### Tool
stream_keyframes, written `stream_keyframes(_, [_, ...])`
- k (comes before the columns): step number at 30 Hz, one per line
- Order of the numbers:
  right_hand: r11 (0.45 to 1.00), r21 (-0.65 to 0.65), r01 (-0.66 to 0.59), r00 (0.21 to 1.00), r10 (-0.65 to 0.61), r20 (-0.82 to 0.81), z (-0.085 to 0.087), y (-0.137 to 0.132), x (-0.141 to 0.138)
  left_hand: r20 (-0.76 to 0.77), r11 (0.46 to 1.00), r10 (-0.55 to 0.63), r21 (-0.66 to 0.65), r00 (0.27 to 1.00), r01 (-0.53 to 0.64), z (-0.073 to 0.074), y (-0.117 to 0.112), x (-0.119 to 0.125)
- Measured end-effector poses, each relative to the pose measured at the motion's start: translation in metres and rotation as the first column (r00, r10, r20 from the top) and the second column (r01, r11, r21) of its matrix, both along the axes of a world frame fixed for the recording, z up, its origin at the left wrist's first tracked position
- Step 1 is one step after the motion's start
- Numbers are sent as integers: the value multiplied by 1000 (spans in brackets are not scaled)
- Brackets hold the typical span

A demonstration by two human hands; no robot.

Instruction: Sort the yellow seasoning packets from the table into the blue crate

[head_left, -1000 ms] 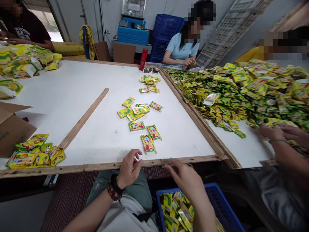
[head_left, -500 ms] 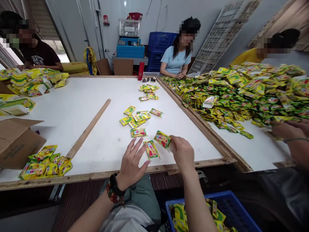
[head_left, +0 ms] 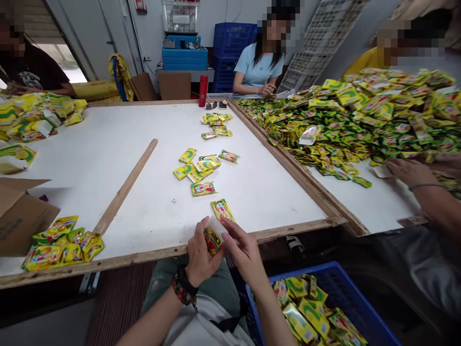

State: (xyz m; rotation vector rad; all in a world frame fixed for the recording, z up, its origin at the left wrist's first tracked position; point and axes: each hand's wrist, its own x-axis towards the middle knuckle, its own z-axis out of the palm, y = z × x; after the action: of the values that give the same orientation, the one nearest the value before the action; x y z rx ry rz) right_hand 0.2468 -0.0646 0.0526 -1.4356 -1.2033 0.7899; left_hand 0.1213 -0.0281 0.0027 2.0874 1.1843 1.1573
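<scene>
While both hands close on one small foil packet point(head_left: 212, 241), we can make out its glossy yellow-and-green wrapper, with red print and a whitish patch at the upper edge. It sits just over the wooden edge of the white-topped table point(head_left: 230, 235), gripped firmly: the left hand point(head_left: 201, 254) cups it from below and the side, while the fingertips of the right hand point(head_left: 239, 239) press against its upper part. A second packet point(head_left: 223, 210), printed the same way, lies on the white surface just ahead of the hands, and a loose group of similar packets point(head_left: 198, 168) is spread farther up the table. A black band and a beaded bracelet point(head_left: 183, 287) circle the left wrist. Below the right forearm, we see a blue plastic crate point(head_left: 347, 288) holding more packets. On the right, a co-worker's hand point(head_left: 410, 173) rests near a small white-backed packet at the edge of a large heap of packets point(head_left: 360, 113). A wooden lath point(head_left: 124, 185) lies across the table, with a cardboard box point(head_left: 21, 214) at its left side.
</scene>
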Motion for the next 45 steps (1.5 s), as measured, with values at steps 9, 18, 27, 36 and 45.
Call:
stream_keyframes(9, [981, 56, -185, 973, 175, 154, 6, 10, -23, 88, 976, -17, 219, 996, -3, -21, 5, -6])
stream_keyframes(18, [995, 76, 57, 979, -71, 192, -4, 11, -32, -60, 998, -57, 31, 997, 59, -15, 4, -4])
stream_keyframes(27, [954, 177, -244, 929, 177, 326, -2, 12, -21, -65, 997, 6, 74, 998, -1, -22, 3, -6])
stream_keyframes(36, [983, 107, -151, 908, 95, 408, 6, 10, -26, 7, 984, -64, 169, 998, 62, -23, 6, -4])
stream_keyframes(45, [969, -245, -16, 656, 195, 729, 6, -35, 15, 103, 948, -314, -26, 944, 318, -2, 11, -16])
